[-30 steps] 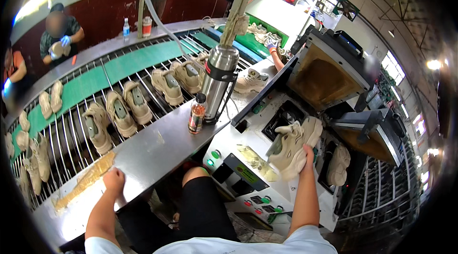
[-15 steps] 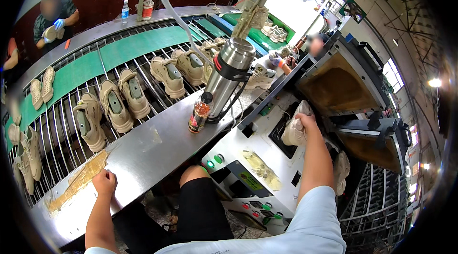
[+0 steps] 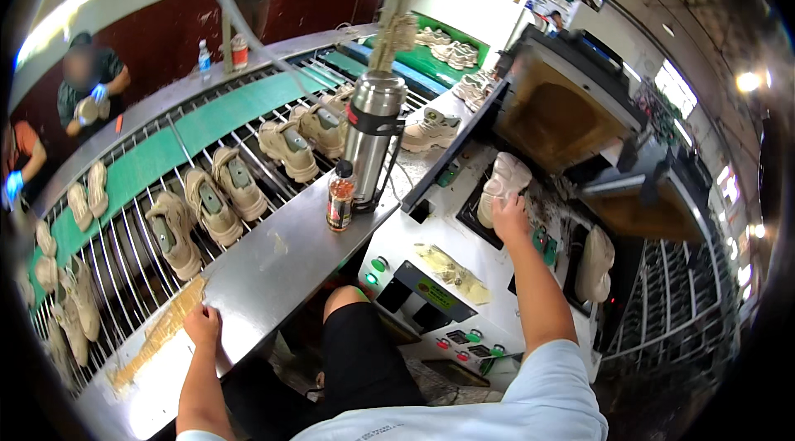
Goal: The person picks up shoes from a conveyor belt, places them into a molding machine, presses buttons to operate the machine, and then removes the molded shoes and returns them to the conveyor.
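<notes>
My right hand (image 3: 509, 219) is closed on the near end of a beige sneaker (image 3: 507, 178), which sits over a dark recess in the top of a white machine (image 3: 389, 246). Another pale sneaker (image 3: 595, 265) rests in the machine's right-hand station, apart from my hand. Both brown-lined lids, the larger one (image 3: 551, 114) and the smaller one (image 3: 650, 209), stand raised behind the shoes. My left hand (image 3: 202, 325) rests as a fist on the metal ledge (image 3: 269, 275), by a strip of brown tape; nothing shows in it.
A steel thermos (image 3: 371, 139) and a bottle with reddish contents (image 3: 340, 199) stand on the ledge. Beyond lies a roller conveyor (image 3: 132, 250) with a green belt and several beige sneakers (image 3: 214, 207). Two people work across it; one person (image 3: 91, 81) wears gloves.
The view has shifted a little. My right hand has drawn back toward the shoe's near end, and the shoe now sits more upright over the recess. My left fist stays on the ledge.
</notes>
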`<state>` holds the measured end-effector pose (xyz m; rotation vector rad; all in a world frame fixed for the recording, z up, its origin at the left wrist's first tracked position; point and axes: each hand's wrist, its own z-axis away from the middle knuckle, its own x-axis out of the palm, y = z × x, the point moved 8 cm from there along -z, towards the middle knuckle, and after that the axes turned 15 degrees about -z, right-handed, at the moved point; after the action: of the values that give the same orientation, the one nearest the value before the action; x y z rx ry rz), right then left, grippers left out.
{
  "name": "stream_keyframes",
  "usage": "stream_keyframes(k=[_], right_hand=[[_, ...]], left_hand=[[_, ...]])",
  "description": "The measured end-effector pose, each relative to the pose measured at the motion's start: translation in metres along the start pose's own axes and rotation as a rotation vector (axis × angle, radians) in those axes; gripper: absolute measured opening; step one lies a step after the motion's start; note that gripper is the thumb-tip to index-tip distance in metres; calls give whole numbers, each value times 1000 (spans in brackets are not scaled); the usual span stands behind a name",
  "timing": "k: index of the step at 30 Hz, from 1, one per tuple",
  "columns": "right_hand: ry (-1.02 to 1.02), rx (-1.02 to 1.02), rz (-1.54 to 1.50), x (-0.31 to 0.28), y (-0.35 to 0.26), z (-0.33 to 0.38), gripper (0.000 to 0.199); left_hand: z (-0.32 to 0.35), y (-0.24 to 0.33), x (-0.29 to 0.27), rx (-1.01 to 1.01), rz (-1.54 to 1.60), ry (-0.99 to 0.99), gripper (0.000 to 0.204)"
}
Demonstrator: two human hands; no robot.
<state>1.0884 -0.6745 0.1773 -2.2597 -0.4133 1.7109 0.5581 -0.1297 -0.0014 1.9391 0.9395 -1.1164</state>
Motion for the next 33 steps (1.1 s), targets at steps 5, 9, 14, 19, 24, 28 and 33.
stream_keyframes(k=[5, 9, 14, 19, 24, 28, 33], right_hand=[[160, -316, -230, -61, 50, 87, 36], [436, -270, -200, -134, 165, 105, 29], [501, -9, -63, -188, 239, 83, 44], [233, 521, -57, -198, 311, 48, 75], [51, 735, -75, -204, 313, 47, 103], [272, 694, -80, -194, 315, 49, 98], [697, 491, -148, -217, 274, 101, 89]], left_hand=[[47, -22, 85, -673, 690, -140, 16], [96, 149, 116, -457, 999, -525, 24], [150, 341, 97, -530, 1633, -1135, 69], [151, 375, 52, -267, 1529, -1381, 79], [103, 256, 75, -425, 1365, -984, 29], [48, 126, 73, -387, 1101, -430, 14], [64, 48, 64, -342, 1112, -373, 12]])
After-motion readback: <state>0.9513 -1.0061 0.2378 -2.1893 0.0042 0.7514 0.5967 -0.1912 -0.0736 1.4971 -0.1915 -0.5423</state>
